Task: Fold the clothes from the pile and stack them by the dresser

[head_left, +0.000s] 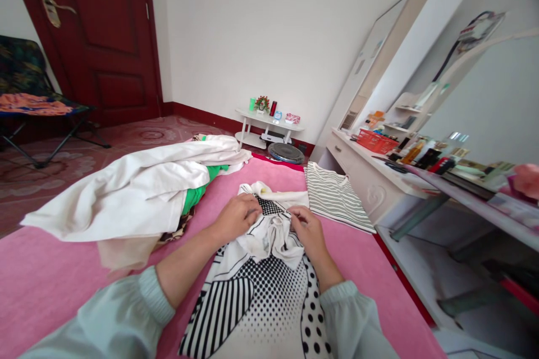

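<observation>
Head view: both hands work at the top end of a b&w patterned garment (261, 297). It lies lengthwise on the pink bed (50, 280) right in front of the person, lower part spread flat, upper part bunched into white folds. Left hand (236, 216) is closed w/ fingers curled, pinching cloth at the dotted edge. Right hand (307, 230) pinches a fold just beside it, thumb against fingertips. Judging by the layout, the work looks approx. early-to-mid. One striped top (334, 196) lies flat and squared off near the bed's right edge, apart from the hands, so prob. done. The patterned piece is not yet flat at its top. A heap of white cloth (138, 190) w/ a green item (196, 196) under it sits unsorted at left. Hard to tell: what kind of garment the patterned one is, as its lower end is cut off by the frame and the forearms cover its sides. Fingertips are partly buried in cloth, so exact grip pts are unclear. Items in the heap can't be counted, and the small bottles on the white surface (357, 157) at right are too blurred to id.
</observation>
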### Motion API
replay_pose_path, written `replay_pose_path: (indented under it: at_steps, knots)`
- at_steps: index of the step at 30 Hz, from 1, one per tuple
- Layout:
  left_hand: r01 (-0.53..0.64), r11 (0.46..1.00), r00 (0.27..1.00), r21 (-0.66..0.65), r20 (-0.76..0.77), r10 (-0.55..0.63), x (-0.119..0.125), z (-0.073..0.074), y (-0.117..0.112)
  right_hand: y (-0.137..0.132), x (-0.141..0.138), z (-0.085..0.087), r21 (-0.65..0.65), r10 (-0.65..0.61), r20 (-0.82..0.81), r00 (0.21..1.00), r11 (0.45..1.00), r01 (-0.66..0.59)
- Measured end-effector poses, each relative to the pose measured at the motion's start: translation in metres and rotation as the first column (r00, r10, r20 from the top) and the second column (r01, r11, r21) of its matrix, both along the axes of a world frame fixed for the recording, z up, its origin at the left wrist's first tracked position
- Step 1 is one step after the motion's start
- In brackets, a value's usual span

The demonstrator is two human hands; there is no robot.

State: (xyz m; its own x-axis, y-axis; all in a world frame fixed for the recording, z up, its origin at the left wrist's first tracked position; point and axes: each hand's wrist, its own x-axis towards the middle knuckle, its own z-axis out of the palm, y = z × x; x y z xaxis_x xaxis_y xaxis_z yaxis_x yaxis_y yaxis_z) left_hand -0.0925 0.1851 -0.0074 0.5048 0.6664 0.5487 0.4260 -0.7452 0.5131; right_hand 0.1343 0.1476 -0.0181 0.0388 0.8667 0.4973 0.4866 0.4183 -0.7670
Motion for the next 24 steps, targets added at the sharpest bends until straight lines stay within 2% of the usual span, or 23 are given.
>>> replay_pose_path:
  at_steps: [4, 8, 12, 16, 19, 22, 24]
  knots:
    - [-0.012, 1.0, 0.991, 0.014, -0.134, 0.014, 0.007, 0.003, 0.013, 0.018, -0.001, 0.007, -0.028, 0.07, 0.161, 0.984, 0.997, -0.067]
    - [-0.07, 0.997, 0.967, 0.006, -0.246, 0.07, 0.017, 0.004, 0.042, 0.051, 0.01, 0.011, -0.082, 0.079, 0.226, 0.971, 0.995, -0.062]
    - [-0.128, 0.978, 0.956, -0.165, -0.283, 0.078, 0.026, -0.011, 0.07, 0.077, 0.024, -0.01, -0.164, 0.002, 0.266, 0.964, 0.986, 0.043]
    - [-0.126, 0.961, 0.965, -0.247, -0.254, 0.062, 0.03, -0.026, 0.083, 0.082, 0.028, -0.031, -0.17, 0.002, 0.385, 0.923, 0.983, 0.069]
    - [-0.101, 0.946, 0.977, -0.309, -0.212, 0.035, 0.028, -0.02, 0.082, 0.077, 0.024, -0.025, -0.222, 0.016, 0.248, 0.969, 0.974, 0.041]
    - [-0.068, 0.926, 0.988, -0.371, -0.153, 0.011, 0.015, -0.001, 0.066, 0.058, 0.02, -0.007, -0.295, -0.048, -0.066, 0.997, 0.955, 0.027]
    - [0.047, 0.892, 0.997, -0.45, -0.035, -0.07, -0.002, 0.014, 0.046, 0.032, 0.021, 0.005, -0.304, -0.066, -0.252, 0.965, 0.953, -0.014]
